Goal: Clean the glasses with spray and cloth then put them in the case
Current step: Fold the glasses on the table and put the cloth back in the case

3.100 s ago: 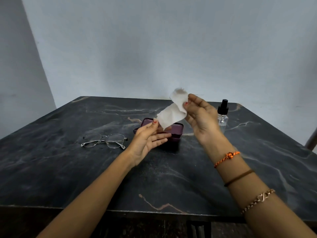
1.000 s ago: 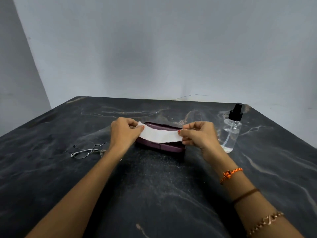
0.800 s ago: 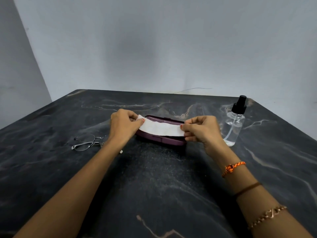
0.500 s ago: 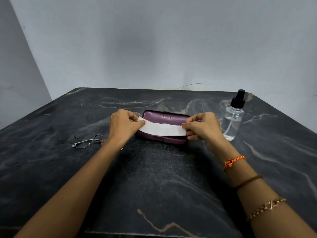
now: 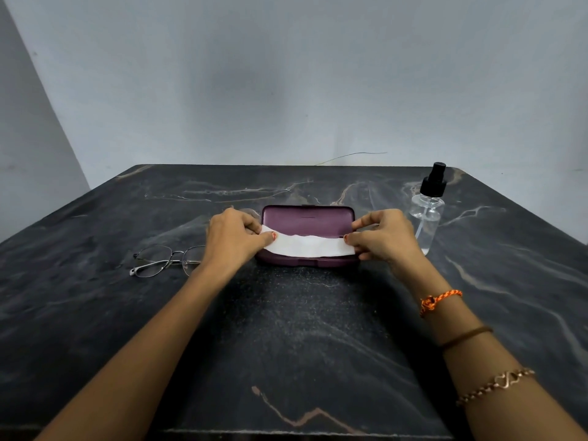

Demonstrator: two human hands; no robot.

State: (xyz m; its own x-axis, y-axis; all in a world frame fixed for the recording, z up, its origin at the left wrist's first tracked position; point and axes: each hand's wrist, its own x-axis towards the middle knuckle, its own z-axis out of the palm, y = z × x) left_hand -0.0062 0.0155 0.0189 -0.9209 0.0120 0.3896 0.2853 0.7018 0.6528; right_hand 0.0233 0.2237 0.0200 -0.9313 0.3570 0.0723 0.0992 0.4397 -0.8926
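white folded cloth strip [image 5: 308, 246]: limp, light; stretched over closed maroon hard case [image 5: 308, 218] | left hand [image 5: 234, 238], right hand [image 5: 383, 238]: each grip pinches one cloth end | thin wire-frame glasses [image 5: 160, 261]: on dark marble surface [image 5: 302, 338] left of case; fragile, lift by bridge | clear spray bottle [image 5: 428, 214]: right

Views: you have one, head-worn and wide-angle; no second view shares the scene.
Position: it sits above your forearms, at the near edge of the table [image 5: 286, 345].
Facing: forward and down across the tabletop, toward the wall [image 5: 286, 74] behind the far edge.
Nearness: close; your arms run in from both bottom corners.
Centre of frame: left hand [image 5: 234, 238] and right hand [image 5: 383, 238], just below mid-height.
Coverage: whole tabletop, far edge to near edge.
Distortion: table edges splay outward toward the sides.
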